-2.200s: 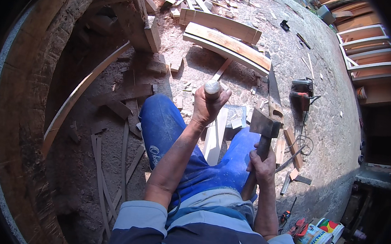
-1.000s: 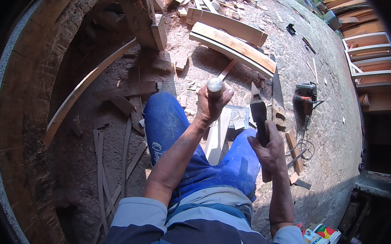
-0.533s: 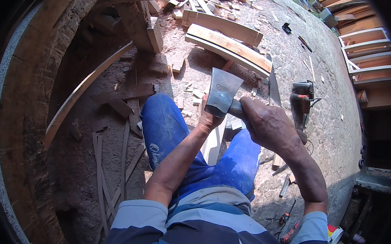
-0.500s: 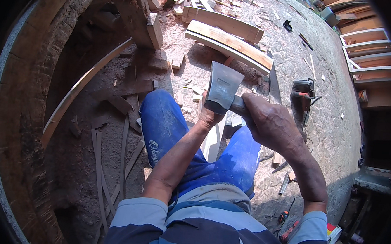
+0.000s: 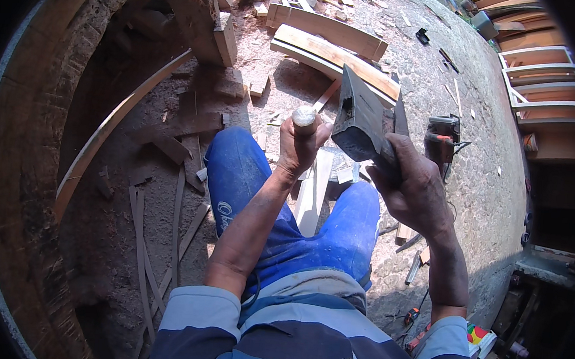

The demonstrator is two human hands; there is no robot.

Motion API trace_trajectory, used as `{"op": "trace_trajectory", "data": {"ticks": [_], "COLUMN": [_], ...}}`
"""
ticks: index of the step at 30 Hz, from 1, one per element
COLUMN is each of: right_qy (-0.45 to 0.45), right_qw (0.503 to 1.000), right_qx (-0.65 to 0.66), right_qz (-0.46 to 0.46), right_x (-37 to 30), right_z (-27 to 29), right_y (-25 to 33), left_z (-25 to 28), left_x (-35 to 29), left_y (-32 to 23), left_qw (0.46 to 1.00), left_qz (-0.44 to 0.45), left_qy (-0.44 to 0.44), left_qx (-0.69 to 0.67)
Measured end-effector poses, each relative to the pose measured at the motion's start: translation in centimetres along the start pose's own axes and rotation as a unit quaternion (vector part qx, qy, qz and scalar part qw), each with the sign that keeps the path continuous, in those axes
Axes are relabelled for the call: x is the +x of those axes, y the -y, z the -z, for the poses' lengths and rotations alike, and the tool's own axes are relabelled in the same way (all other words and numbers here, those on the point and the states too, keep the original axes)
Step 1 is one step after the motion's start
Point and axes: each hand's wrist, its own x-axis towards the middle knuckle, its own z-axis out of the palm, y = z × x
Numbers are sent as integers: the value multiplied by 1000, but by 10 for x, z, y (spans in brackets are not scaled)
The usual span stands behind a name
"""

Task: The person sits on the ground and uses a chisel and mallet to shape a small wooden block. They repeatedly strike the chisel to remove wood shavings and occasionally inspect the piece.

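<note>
Now the hatchet [image 5: 364, 115] has swung up and to the right in the frame: half a second ago its head covered the left hand's tool, and at this moment it is clear of it. The round-topped tool [image 5: 304, 118] is back in view near the middle of the frame, its pale, shiny end facing up, with the left hand [image 5: 296, 150] in much the same place and its fingers clamped around the shaft. The right hand [image 5: 420, 189], right of centre, has its fingers closed on the hatchet's dark handle.

At lower right, a white tub [image 5: 484, 347] with red, yellow and green patches is partly hidden by the sleeve [image 5: 448, 344]; its contents cannot be told. A grey bucket [image 5: 483, 24] sits at upper right, its inside unclear.

The hatchet's head is dull grey steel, tilted, with its blunt end toward the lower part of the frame. Below the hands, pale wood [image 5: 311, 198] lies between the blue trouser legs [image 5: 347, 227].
</note>
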Motion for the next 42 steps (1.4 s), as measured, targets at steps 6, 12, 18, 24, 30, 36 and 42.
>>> {"op": "trace_trajectory", "data": {"ticks": [6,12,18,24,30,36,42], "right_qy": [33,9,172,136,112,143,84], "right_qw": [999,990,957,970,976,970,992], "right_qx": [-18,-85,-229,-196,-169,-193,-89], "right_qz": [9,108,56,55,81,46,-5], "right_x": [5,31,47,31,37,31,12], "right_z": [-5,10,-4,0,5,-20,-16], "right_y": [-2,14,-5,-6,-6,-33,-21], "left_z": [1,-2,-3,-15,-19,-15,0], "left_x": [0,-5,-2,-17,-16,-10,-8], "left_y": [22,29,57,31,21,13,3], "left_qw": [998,979,971,960,999,960,997], "left_qz": [14,-136,-145,-128,-32,-146,-6], "left_qy": [-8,0,43,65,32,75,55], "left_qx": [-64,153,184,242,-8,227,48]}}
